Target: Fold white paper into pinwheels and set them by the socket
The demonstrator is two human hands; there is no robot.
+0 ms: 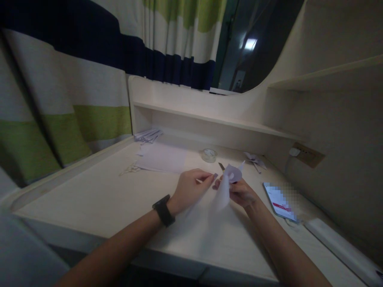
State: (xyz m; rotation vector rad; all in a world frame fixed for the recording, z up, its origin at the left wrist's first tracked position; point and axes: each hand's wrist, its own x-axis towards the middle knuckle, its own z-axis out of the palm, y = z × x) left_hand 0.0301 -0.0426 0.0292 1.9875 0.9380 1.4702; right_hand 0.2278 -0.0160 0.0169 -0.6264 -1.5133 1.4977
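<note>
Near the middle of the desk, my left hand [191,187], with a dark watch on its wrist, is closed in a pinch. A small greyish piece [215,175] shows at its fingertips; I cannot tell if it is paper or tape. My right hand [243,193] is closed around a white paper [229,181] with curled, folded flaps, like a pinwheel. A dark pointed blade-like tip [221,166] sticks up beside that paper; the rest of it is hidden. Both hands are close together, just above the desk top.
A roll of clear tape [208,155] stands behind the hands. White sheets [164,157], a pile of paper strips [148,135] and small scraps [130,169] lie left. At right are a paper pinwheel [254,158], a phone [277,201] and a long white object [338,245].
</note>
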